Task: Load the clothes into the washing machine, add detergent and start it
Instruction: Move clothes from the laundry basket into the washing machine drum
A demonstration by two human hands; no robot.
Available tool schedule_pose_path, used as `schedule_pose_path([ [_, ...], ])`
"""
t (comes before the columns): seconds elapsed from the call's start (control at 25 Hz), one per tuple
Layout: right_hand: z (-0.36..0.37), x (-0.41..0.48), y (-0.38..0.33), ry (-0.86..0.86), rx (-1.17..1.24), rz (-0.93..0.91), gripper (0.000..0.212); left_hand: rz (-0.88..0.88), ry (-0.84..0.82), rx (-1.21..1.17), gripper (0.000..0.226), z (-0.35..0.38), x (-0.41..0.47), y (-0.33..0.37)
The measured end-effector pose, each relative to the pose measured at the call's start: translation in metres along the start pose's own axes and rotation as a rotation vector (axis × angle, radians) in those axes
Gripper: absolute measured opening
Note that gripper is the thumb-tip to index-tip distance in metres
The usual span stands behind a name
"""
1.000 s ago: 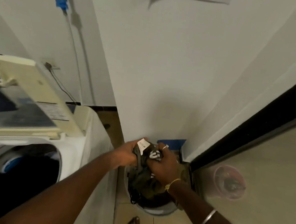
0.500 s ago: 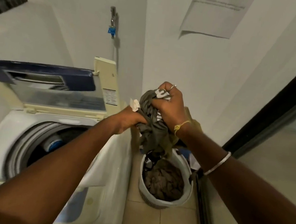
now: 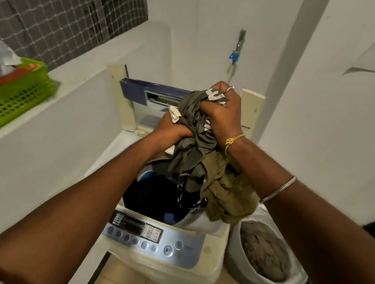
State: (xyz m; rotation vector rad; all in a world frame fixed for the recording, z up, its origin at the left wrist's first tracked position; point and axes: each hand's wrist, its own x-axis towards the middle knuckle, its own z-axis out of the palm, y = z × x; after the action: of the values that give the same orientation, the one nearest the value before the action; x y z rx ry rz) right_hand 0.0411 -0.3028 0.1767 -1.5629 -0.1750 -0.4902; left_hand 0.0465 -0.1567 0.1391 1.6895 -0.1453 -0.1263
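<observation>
Head view: clothes (image 3: 195, 150) are clutched by left grip (image 3: 171, 132) and right grip (image 3: 221, 115) over the open, part-loaded washing machine (image 3: 152, 235); more are left in the basket (image 3: 236, 262), and the later steps are judged undone.

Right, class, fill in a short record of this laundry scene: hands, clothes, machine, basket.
left hand: grips the clothes bundle
right hand: grips the same bundle, higher up
clothes bundle: olive, held over the open drum
washing machine: lid raised, dark clothes inside
laundry basket: on the floor beside the machine, brown cloth in it
</observation>
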Motion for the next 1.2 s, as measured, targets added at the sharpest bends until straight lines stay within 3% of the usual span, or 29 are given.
schedule_pose_path([
  [0.28, 0.074, -0.001, 0.043, -0.025, -0.021, 0.163, 0.021, -0.086, -0.029, 0.040, 0.042, -0.078, 0.016, -0.042],
  [0.4, 0.091, -0.005, 0.070, -0.062, -0.124, 0.227, 0.021, -0.135, -0.088, 0.198, 0.039, -0.103, 0.032, -0.072],
  [0.56, 0.095, -0.023, 0.132, -0.127, -0.257, 0.398, 0.019, -0.235, -0.167, 0.348, 0.064, -0.126, 0.040, -0.125],
  [0.64, 0.087, -0.036, 0.171, -0.320, -0.508, 0.494, 0.013, -0.383, -0.279, 0.388, 0.067, -0.137, 0.038, -0.153],
  [0.72, 0.079, -0.053, 0.196, -0.612, -0.743, 0.617, 0.031, -0.529, -0.391, 0.415, 0.072, -0.144, 0.035, -0.177],
  [0.76, 0.075, -0.061, 0.202, -0.652, -0.785, 0.663, 0.041, -0.564, -0.414, 0.435, 0.074, -0.145, 0.034, -0.186],
  [0.84, 0.067, -0.066, 0.204, -0.583, -0.823, 0.663, 0.046, -0.593, -0.369, 0.433, 0.070, -0.142, 0.032, -0.196],
  [1.0, 0.058, -0.059, 0.197, -0.475, -0.891, 0.565, 0.031, -0.541, -0.355, 0.453, 0.048, -0.126, 0.034, -0.201],
  [1.2, 0.058, -0.056, 0.189, -0.549, -0.942, 0.551, 0.029, -0.490, -0.351, 0.453, 0.041, -0.106, 0.037, -0.196],
])
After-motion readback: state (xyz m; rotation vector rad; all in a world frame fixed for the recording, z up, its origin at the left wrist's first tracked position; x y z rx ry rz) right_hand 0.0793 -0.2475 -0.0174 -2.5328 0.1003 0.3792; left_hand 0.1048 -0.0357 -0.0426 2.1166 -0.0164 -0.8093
